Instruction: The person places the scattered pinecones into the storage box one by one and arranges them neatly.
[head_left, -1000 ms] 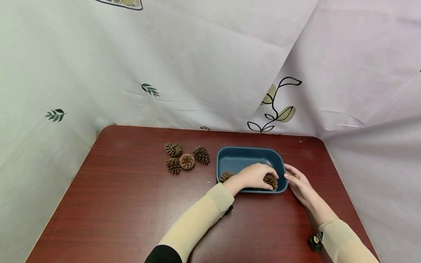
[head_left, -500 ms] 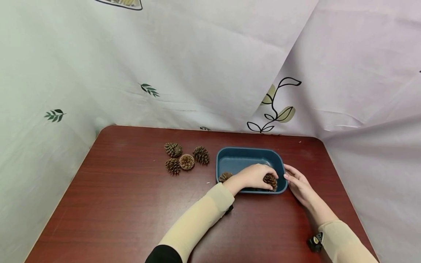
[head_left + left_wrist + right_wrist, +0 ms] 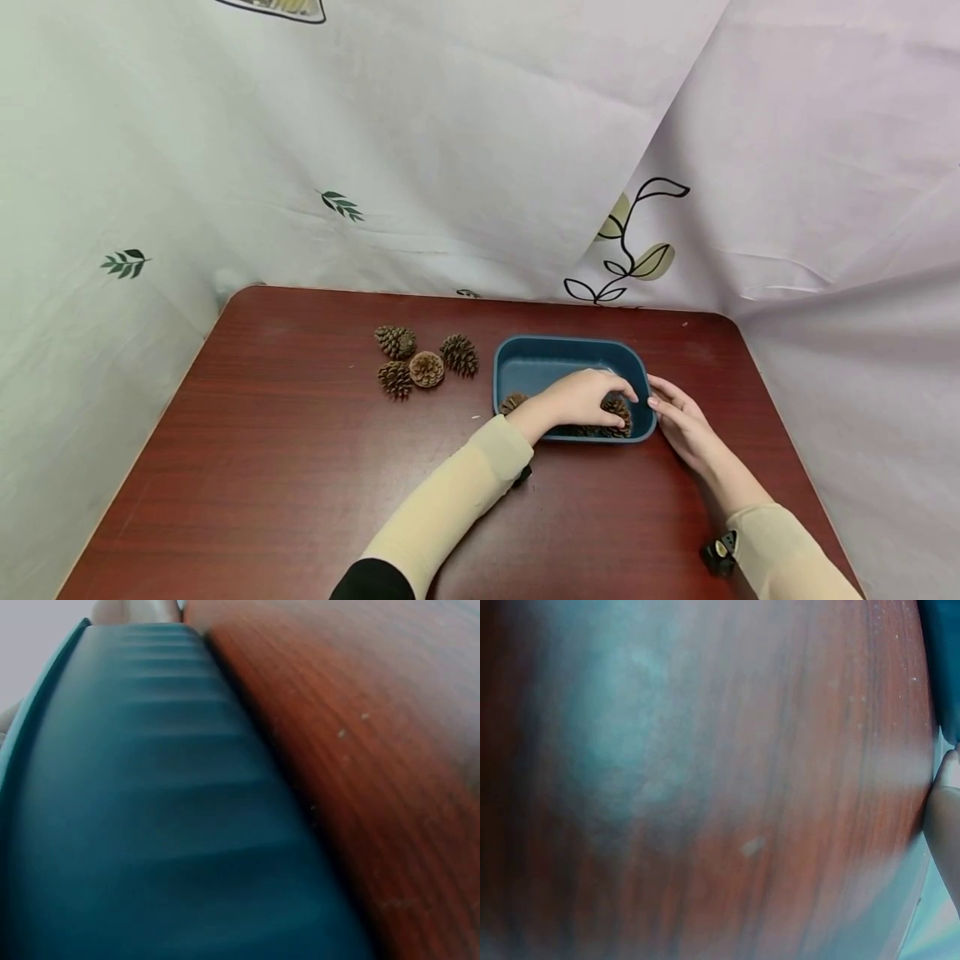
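Note:
A dark blue rectangular tray [image 3: 566, 342] lies toward the back right of the table. My left hand [image 3: 581, 398] reaches inside it, thumb and fingers spread around a pine cone [image 3: 617, 414] at the front right corner. Another pine cone [image 3: 514, 403] shows at the tray's left end, partly behind my wrist. More brown scales peek out under the left hand. My right hand [image 3: 686, 425] rests its extended fingers and thumb against the tray's right end; in the right wrist view part of that hand [image 3: 946, 825] meets the tray [image 3: 940, 667].
Several pine cones [image 3: 427, 369] lie in a loose group on the reddish-brown table [image 3: 300, 450], left of the tray. A white printed cloth [image 3: 450, 150] hangs behind the table. The tray's ribbed outer wall [image 3: 165, 787] fills much of the left wrist view.
My left fingers and thumb have spread apart and lifted slightly, letting go of the pine cone, which now sits a little lower in the tray. My right hand has stayed in place.

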